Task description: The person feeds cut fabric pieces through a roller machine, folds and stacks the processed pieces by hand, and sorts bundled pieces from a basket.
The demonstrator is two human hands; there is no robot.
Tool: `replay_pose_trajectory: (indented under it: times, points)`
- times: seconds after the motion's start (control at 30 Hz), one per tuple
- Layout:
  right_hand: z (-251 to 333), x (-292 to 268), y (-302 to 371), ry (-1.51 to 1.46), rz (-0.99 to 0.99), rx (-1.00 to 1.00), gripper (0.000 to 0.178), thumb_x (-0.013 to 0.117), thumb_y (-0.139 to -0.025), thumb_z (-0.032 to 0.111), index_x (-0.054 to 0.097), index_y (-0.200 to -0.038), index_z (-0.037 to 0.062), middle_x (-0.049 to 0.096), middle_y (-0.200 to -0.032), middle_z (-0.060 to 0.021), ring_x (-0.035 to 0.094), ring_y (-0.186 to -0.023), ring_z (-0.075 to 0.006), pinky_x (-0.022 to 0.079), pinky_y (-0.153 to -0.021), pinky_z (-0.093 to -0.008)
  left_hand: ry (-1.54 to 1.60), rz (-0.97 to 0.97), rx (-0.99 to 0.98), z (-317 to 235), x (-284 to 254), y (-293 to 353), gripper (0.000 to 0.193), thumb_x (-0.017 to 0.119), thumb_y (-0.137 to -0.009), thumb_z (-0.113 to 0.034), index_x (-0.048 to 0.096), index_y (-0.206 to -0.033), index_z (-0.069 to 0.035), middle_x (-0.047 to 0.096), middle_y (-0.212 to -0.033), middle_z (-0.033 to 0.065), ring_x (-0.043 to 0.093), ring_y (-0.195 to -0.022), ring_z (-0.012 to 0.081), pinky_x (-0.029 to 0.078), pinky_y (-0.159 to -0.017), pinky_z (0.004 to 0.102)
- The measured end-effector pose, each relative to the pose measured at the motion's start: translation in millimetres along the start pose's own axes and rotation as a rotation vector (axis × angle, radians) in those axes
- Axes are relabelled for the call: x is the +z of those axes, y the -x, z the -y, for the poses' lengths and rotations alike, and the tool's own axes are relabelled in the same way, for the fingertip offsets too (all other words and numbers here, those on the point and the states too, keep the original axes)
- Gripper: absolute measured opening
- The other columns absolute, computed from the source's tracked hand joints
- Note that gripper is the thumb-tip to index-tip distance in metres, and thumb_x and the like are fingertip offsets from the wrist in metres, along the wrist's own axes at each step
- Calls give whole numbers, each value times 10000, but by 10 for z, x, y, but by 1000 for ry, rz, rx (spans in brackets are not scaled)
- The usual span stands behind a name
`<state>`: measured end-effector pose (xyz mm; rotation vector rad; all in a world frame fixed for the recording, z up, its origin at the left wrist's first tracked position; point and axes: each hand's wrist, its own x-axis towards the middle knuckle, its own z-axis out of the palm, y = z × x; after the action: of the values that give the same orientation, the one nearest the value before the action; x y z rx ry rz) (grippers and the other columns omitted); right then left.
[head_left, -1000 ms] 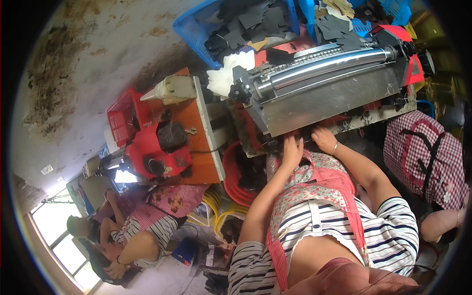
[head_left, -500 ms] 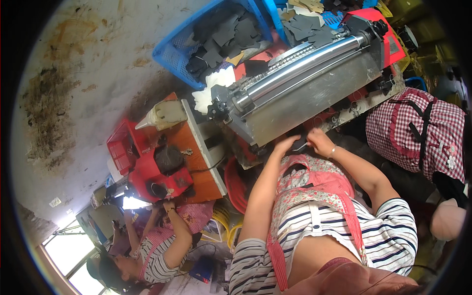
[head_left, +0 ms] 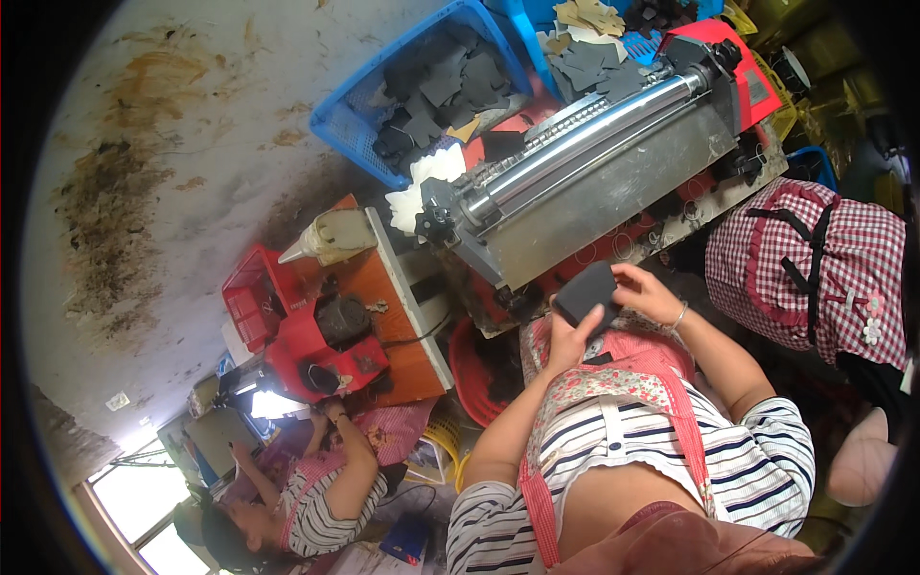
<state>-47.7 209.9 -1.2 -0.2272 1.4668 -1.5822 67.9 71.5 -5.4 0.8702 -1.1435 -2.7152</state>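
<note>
In front of my apron, between both hands, is a dark grey squarish block (head_left: 586, 293). It looks like a stack of cut sheet pieces, though I cannot tell how many layers it has. My left hand (head_left: 571, 337) grips it from below, with the thumb lying across its face. At its right edge my right hand (head_left: 652, 295) has bent fingers pressed against the side. Just beyond the block lies the metal feed plate (head_left: 613, 196) of a roller machine, below its shiny roller (head_left: 599, 134). Neither hand touches the machine.
Blue baskets of dark scraps (head_left: 326, 120) stand behind the machine. A checked padded bundle (head_left: 767, 259) is to the right, a red tub (head_left: 470, 379) to the left. Further left, a co-worker (head_left: 335, 498) sits at a red machine (head_left: 311, 350) on an orange tabletop (head_left: 412, 345).
My hands have come up from low at my lap, the left turning so its thumb faces up. The dark grey block, mostly hidden before, now shows plainly between them. The view has shifted slightly.
</note>
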Motion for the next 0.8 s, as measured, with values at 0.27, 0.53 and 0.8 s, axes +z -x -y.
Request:
replay_pose_trajectory:
  times: [0.27,0.53,0.8]
  points:
    - [675,88,-151,129,326,-276,383,665,-709,58,559,-1077,43,552,-1057,-65,494,-1003,-187,388,-884,-317,299,479,-477,-764,131,47,728,614,-722,-503,350,-1222,-45,446,-1199,137,493,-1082,227,426,-908,362]
    - [953,494,-104,582,-111,-592,319,726,-638,94,603,-923,15,563,-969,-92,528,-912,-248,451,-780,-328,12,39,116,-540,76,-79,379,533,-861,-371,421,-1029,-50,500,-948,64,515,-848,134,439,-750,260]
    - [709,614,-188,673,-118,-694,165,655,-666,52,643,-819,-9,619,-840,-120,611,-733,-261,502,-675,-298,-372,-25,199,-616,-46,-64,297,609,-800,-143,424,-997,-21,501,-897,43,488,-817,87,429,-729,250]
